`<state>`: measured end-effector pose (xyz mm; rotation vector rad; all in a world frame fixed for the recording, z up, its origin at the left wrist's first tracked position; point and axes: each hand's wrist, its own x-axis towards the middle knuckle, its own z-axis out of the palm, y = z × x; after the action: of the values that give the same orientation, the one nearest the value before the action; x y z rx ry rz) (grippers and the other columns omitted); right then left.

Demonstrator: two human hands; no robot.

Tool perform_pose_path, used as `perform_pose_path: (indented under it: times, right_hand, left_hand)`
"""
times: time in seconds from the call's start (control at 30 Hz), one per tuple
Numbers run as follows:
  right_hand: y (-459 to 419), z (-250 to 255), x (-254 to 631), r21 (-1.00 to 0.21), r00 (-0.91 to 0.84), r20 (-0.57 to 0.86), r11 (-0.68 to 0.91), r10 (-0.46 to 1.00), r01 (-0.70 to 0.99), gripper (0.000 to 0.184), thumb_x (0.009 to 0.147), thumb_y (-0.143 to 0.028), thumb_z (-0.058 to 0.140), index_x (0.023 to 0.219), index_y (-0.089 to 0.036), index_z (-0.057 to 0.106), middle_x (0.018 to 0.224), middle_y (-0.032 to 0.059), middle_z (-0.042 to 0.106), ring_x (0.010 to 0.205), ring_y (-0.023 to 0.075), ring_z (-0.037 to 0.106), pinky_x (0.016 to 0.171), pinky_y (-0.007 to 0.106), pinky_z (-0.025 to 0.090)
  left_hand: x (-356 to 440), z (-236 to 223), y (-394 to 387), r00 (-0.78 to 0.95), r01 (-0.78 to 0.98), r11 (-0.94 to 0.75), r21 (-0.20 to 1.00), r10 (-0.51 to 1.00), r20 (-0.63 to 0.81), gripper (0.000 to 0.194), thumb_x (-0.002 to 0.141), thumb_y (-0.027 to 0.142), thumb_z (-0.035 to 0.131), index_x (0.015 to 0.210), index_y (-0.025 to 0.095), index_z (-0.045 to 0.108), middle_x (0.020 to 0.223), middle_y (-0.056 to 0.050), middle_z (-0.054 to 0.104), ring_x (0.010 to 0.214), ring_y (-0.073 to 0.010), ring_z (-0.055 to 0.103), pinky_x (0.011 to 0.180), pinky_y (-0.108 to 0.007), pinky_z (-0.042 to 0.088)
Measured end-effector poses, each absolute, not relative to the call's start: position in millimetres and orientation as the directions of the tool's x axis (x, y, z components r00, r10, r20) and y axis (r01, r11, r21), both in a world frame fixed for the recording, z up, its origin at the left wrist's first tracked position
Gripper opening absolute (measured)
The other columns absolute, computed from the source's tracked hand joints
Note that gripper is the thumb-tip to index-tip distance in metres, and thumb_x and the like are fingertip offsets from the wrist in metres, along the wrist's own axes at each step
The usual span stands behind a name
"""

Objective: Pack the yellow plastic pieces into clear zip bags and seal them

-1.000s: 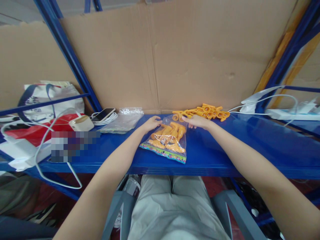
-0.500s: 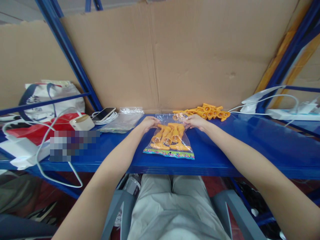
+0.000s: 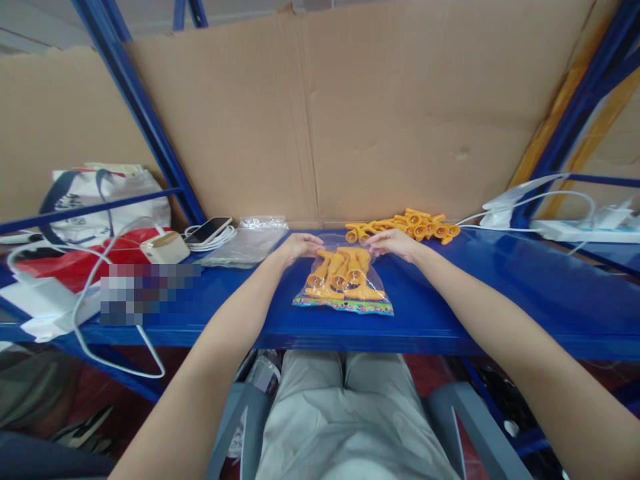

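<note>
A clear plastic bag (image 3: 345,306) with a colourful printed strip along its near edge lies on the blue shelf. Inside it are several yellow-orange plastic pieces (image 3: 340,270) with flared, hollow ends. My left hand (image 3: 299,247) pinches the bag's far left corner. At the far right corner, my right hand (image 3: 395,244) grips the bag between thumb and fingers. Behind my right hand, a pile of the same yellow-orange pieces (image 3: 420,225) rests against the cardboard.
Flat clear bags (image 3: 245,241) lie to the left beside a phone (image 3: 210,230) and a coiled white cable. Farther left are a white charger (image 3: 165,248), a red bag and a cloth tote (image 3: 120,203). A power strip (image 3: 575,230) is at the right. Cardboard (image 3: 400,113) stands behind the blue shelf (image 3: 480,287).
My right hand has closed on the bag's far right corner and my left on the far left. The bag has turned straighter, its printed edge swinging rightward.
</note>
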<state>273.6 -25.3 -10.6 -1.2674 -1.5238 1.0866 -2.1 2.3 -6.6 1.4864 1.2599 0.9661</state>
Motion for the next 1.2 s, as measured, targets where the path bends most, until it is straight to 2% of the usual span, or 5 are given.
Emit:
perform_pose_path:
  times: [0.4, 0.67, 0.93, 1.1, 1.2]
  right_hand:
    - [-23, -12, 267, -0.914, -0.087, 0.159, 0.18, 0.983, 0.362, 0.021, 0.064, 0.004, 0.06, 0.054, -0.015, 0.062, 0.054, -0.0012, 0.062, 0.045, 0.0056, 0.051, 0.05, 0.018, 0.042]
    - [-23, -11, 264, -0.79, -0.162, 0.223, 0.276, 0.961, 0.547, 0.028, 0.055, 0.007, 0.042, 0.047, -0.016, 0.057, 0.047, -0.0042, 0.054, 0.043, 0.0056, 0.045, 0.047, 0.018, 0.035]
    - [-21, -10, 265, -0.752, -0.26, 0.206, 0.323, 0.943, 0.575, 0.027, 0.07, -0.013, 0.046, 0.045, -0.017, 0.055, 0.051, 0.0015, 0.059, 0.046, 0.0094, 0.047, 0.049, 0.021, 0.038]
    - [-25, -7, 266, -0.603, -0.339, 0.143, 0.354, 0.93, 0.715, 0.051, 0.091, -0.036, 0.042, 0.044, -0.018, 0.054, 0.052, 0.0039, 0.058, 0.051, 0.0118, 0.051, 0.061, 0.026, 0.044]
    - [-25, -7, 264, -0.524, -0.292, 0.247, 0.381, 0.924, 0.762, 0.05, 0.089, -0.053, 0.052, 0.051, -0.019, 0.052, 0.056, 0.0017, 0.056, 0.056, 0.0134, 0.052, 0.065, 0.03, 0.045]
  left_hand:
    - [3, -16, 15, 0.151, 0.453, -0.217, 0.865, 0.975, 0.166, 0.021, 0.06, -0.003, 0.061, 0.062, 0.015, 0.07, 0.066, -0.002, 0.072, 0.069, -0.0142, 0.068, 0.078, -0.031, 0.058]
    - [5, -11, 11, 0.258, 0.678, -0.415, 0.606, 0.907, 0.333, 0.031, 0.058, -0.003, 0.043, 0.057, 0.016, 0.068, 0.064, -0.001, 0.07, 0.069, -0.015, 0.067, 0.076, -0.028, 0.054]
    - [6, -11, 9, 0.444, 0.727, -0.646, 0.231, 0.7, 0.56, 0.026, 0.059, 0.0, 0.043, 0.051, 0.019, 0.059, 0.073, -0.002, 0.069, 0.077, -0.0165, 0.066, 0.076, -0.026, 0.051]
    - [8, -13, 8, 0.506, 0.686, -0.721, 0.092, 0.564, 0.653, 0.026, 0.063, 0.0, 0.042, 0.057, 0.019, 0.057, 0.078, -0.004, 0.069, 0.078, -0.0168, 0.065, 0.073, -0.026, 0.051]
    - [9, -15, 6, 0.514, 0.676, -0.736, 0.045, 0.513, 0.687, 0.027, 0.067, -0.001, 0.041, 0.06, 0.02, 0.057, 0.083, -0.004, 0.069, 0.081, -0.0166, 0.065, 0.075, -0.026, 0.051]
